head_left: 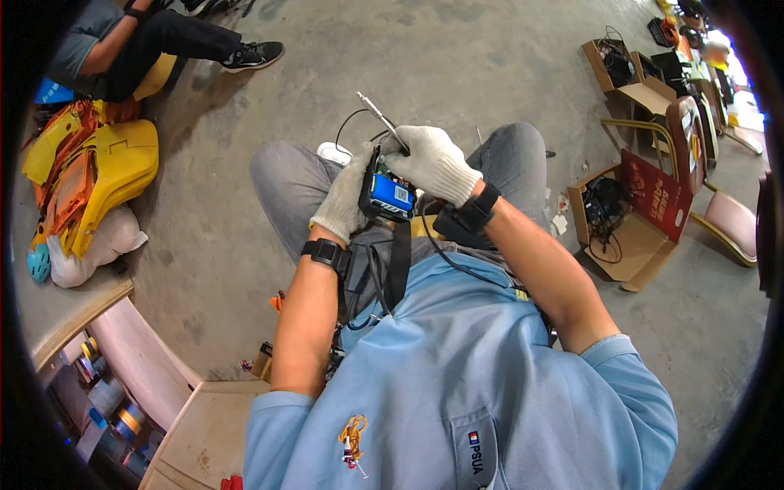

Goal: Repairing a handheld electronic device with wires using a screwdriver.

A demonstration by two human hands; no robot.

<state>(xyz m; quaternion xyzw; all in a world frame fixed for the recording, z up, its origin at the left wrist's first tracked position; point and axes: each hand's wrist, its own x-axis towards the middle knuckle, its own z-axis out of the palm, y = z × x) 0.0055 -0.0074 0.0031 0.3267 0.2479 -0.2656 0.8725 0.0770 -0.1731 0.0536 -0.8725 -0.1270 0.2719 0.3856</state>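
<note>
Between my knees, my left hand [346, 194] in a whitish knit glove is closed round the side of a small opened electronic device [372, 207]. The device has a black housing and a blue rectangular block [392, 194] with a pale label, and some circuit board shows above the block. My right hand [433, 162], gloved alike, is closed at the device's upper edge. From its fingers a slim silver rod-like tool [377, 113] sticks out up and to the left; its exact kind is unclear. A thin black wire [340, 129] loops beside the tool. The right fingertips are partly hidden.
Yellow and orange plastic parts [122, 167] lie at the left, near a seated person's leg [192, 37]. Open cardboard boxes with black cables [606, 204] and chairs [731, 222] stand at the right. A wooden shelf [175, 416] is at the lower left.
</note>
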